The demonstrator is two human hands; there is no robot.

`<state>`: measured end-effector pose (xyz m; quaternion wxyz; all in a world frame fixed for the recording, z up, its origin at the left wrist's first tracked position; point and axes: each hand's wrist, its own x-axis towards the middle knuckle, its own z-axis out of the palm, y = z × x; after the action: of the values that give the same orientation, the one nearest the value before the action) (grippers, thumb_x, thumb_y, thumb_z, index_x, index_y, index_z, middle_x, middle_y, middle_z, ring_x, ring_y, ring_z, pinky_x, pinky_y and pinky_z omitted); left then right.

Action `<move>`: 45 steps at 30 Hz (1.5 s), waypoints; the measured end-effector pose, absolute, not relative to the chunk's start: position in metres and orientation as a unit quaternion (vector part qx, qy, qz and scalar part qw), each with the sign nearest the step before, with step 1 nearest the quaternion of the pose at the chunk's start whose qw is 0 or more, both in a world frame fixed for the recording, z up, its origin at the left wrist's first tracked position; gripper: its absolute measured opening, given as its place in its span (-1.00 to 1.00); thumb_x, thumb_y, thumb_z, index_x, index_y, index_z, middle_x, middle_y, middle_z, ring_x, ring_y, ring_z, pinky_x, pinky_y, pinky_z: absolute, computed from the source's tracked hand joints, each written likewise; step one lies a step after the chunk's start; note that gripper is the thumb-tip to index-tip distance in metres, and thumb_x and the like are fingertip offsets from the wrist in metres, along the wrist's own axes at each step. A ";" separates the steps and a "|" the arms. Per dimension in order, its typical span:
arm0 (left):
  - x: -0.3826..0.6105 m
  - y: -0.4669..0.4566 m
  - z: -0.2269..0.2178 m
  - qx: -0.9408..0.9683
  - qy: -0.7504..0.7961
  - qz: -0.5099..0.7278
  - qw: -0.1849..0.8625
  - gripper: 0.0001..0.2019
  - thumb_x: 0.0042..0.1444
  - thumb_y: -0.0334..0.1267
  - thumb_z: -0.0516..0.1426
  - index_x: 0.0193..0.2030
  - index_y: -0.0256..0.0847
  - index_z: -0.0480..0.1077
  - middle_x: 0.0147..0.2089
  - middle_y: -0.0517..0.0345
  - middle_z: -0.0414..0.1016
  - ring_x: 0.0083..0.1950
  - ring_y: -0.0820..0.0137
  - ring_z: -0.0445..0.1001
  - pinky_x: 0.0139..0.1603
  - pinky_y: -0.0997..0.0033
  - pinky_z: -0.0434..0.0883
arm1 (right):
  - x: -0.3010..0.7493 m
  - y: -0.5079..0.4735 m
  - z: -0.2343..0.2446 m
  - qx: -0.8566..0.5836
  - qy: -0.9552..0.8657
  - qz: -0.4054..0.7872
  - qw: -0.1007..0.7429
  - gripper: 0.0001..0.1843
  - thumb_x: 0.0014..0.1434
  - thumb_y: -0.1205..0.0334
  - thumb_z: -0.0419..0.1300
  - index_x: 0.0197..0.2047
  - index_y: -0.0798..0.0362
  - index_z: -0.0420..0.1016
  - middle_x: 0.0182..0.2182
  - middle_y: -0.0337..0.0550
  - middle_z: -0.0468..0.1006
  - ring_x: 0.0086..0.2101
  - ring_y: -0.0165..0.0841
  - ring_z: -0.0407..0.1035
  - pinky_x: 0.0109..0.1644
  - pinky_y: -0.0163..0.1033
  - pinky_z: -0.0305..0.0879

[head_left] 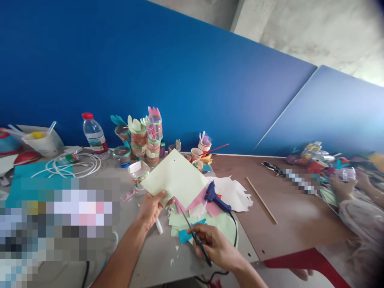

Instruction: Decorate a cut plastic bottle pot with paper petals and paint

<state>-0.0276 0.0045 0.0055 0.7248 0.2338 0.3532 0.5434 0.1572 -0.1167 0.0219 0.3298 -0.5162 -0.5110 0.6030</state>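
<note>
My left hand [151,208] pinches the lower corner of a pale green sheet of paper [175,176] and holds it up over the table. My right hand [214,244] grips black scissors [192,232], whose blades point up and left to the sheet's bottom edge. Under them lie pink, green and teal paper pieces [210,208]. A blue glue gun [216,198] rests on those papers just right of the sheet.
Decorated plastic bottles [147,138], a water bottle [95,136], small cups [201,150], a white cable [75,165] and a white bowl [42,143] stand along the blue partition. A wooden stick [261,200] lies on the brown table. Another person's hand [340,188] works at the right.
</note>
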 end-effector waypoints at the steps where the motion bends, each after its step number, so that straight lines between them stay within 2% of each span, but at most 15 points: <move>1: -0.028 0.005 0.005 0.236 0.350 0.545 0.724 -0.54 -0.25 -0.41 0.36 -0.13 -0.25 0.42 -0.29 0.12 0.57 -0.36 0.37 0.53 -0.39 0.32 0.55 | 0.154 -0.114 0.021 -0.524 -0.527 0.589 0.319 -0.66 -0.13 0.40 0.10 -0.21 0.14 0.48 -0.60 -0.33 0.35 -0.58 -0.52 0.15 -0.50 -0.38 -0.01; 9: -0.028 0.009 0.002 0.228 0.362 0.583 0.690 -0.46 -0.36 -0.29 0.40 -0.13 -0.21 0.44 -0.27 0.11 0.60 -0.31 0.32 0.54 -0.27 0.28 0.53 | 0.141 -0.098 0.013 -0.590 -0.571 0.487 0.298 -0.70 -0.02 0.31 0.11 -0.17 0.15 0.46 -0.63 -0.39 0.19 -0.58 -0.50 0.03 -0.51 -0.35 -0.07; 15: -0.026 0.013 -0.005 0.255 0.395 0.581 0.664 -0.56 -0.37 -0.23 0.37 -0.25 -0.23 0.46 -0.33 0.09 0.58 -0.37 0.31 0.52 -0.36 0.32 0.46 | 0.130 -0.088 0.007 -0.590 -0.589 0.443 0.329 -0.77 -0.01 0.27 0.17 -0.23 0.11 0.46 -0.61 -0.38 0.15 -0.55 -0.49 0.02 -0.48 -0.34 -0.05; 18: -0.023 0.011 -0.007 0.276 0.405 0.576 0.654 -0.68 -0.31 -0.22 0.34 -0.38 -0.29 0.44 -0.45 0.09 0.53 -0.48 0.38 0.46 -0.47 0.40 0.39 | 0.126 -0.083 0.003 -0.558 -0.546 0.496 0.381 -0.75 0.00 0.18 0.22 -0.23 0.09 0.43 -0.62 -0.37 0.20 -0.56 -0.49 0.05 -0.48 -0.35 -0.04; 20: -0.021 0.010 -0.007 0.293 0.413 0.572 0.645 -0.74 -0.28 -0.21 0.32 -0.45 -0.30 0.41 -0.55 0.14 0.47 -0.58 0.45 0.38 -0.55 0.44 0.33 | 0.127 -0.081 0.002 -0.519 -0.482 0.569 0.418 -0.65 0.01 0.04 0.24 -0.21 0.10 0.42 -0.62 -0.34 0.28 -0.57 -0.49 0.08 -0.50 -0.35 -0.04; 23: -0.020 0.009 -0.009 0.325 0.437 0.566 0.619 -0.77 -0.21 -0.17 0.27 -0.51 -0.29 0.37 -0.66 0.25 0.35 -0.67 0.50 0.28 -0.62 0.47 0.27 | 0.130 -0.079 0.001 -0.471 -0.357 0.680 0.435 -0.46 0.03 -0.21 0.18 -0.19 0.14 0.42 -0.60 -0.25 0.40 -0.64 -0.55 0.02 -0.55 -0.37 -0.15; 25: -0.020 0.008 -0.012 0.365 0.466 0.550 0.589 -0.77 -0.16 -0.14 0.24 -0.53 -0.28 0.36 -0.70 0.27 0.30 -0.69 0.49 0.26 -0.65 0.48 0.24 | 0.131 -0.079 0.002 -0.458 -0.316 0.707 0.436 -0.39 0.02 -0.27 0.17 -0.17 0.15 0.43 -0.60 -0.23 0.43 -0.67 -0.58 -0.03 -0.57 -0.37 -0.21; 29: -0.021 0.007 -0.017 0.451 0.513 0.508 0.525 -0.75 -0.09 -0.11 0.18 -0.57 -0.25 0.34 -0.71 0.27 0.28 -0.68 0.51 0.24 -0.66 0.52 0.19 | 0.125 -0.080 0.006 -0.492 -0.379 0.647 0.443 -0.40 -0.04 -0.22 0.28 -0.16 0.16 0.46 -0.60 -0.23 0.44 -0.61 -0.53 0.13 -0.51 -0.38 -0.06; 33: -0.020 0.007 -0.015 0.446 0.526 0.497 0.526 -0.74 -0.08 -0.10 0.17 -0.59 -0.23 0.31 -0.70 0.29 0.27 -0.67 0.50 0.24 -0.64 0.52 0.20 | 0.117 -0.075 0.004 -0.522 -0.401 0.604 0.449 -0.35 -0.10 -0.26 0.30 -0.15 0.14 0.49 -0.59 -0.26 0.40 -0.52 -0.44 0.26 -0.42 -0.33 0.13; 36: -0.020 0.007 -0.011 0.420 0.521 0.504 0.546 -0.76 -0.10 -0.10 0.18 -0.58 -0.23 0.33 -0.70 0.28 0.28 -0.68 0.49 0.24 -0.66 0.52 0.20 | 0.114 -0.070 0.001 -0.509 -0.428 0.592 0.455 -0.36 -0.09 -0.29 0.27 -0.17 0.12 0.51 -0.56 -0.26 0.38 -0.50 -0.43 0.26 -0.39 -0.31 0.18; 40: -0.020 0.005 -0.005 0.425 0.510 0.500 0.556 -0.77 -0.13 -0.13 0.20 -0.60 -0.24 0.35 -0.72 0.26 0.28 -0.69 0.48 0.24 -0.67 0.51 0.18 | 0.112 -0.065 -0.003 -0.494 -0.480 0.579 0.436 -0.41 -0.02 -0.26 0.25 -0.18 0.10 0.52 -0.57 -0.27 0.33 -0.50 -0.45 0.20 -0.39 -0.31 0.15; 45: -0.020 0.004 -0.001 0.432 0.498 0.503 0.559 -0.77 -0.14 -0.13 0.22 -0.57 -0.25 0.37 -0.66 0.25 0.32 -0.65 0.49 0.25 -0.62 0.51 0.22 | 0.111 -0.062 -0.007 -0.480 -0.495 0.568 0.450 -0.38 0.01 -0.31 0.19 -0.14 0.09 0.49 -0.55 -0.27 0.33 -0.49 -0.44 0.19 -0.39 -0.31 0.15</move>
<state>-0.0205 0.0037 -0.0012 0.5586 0.4324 0.4977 0.5033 0.1108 -0.0625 -0.0067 0.4496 -0.4796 -0.4952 0.5680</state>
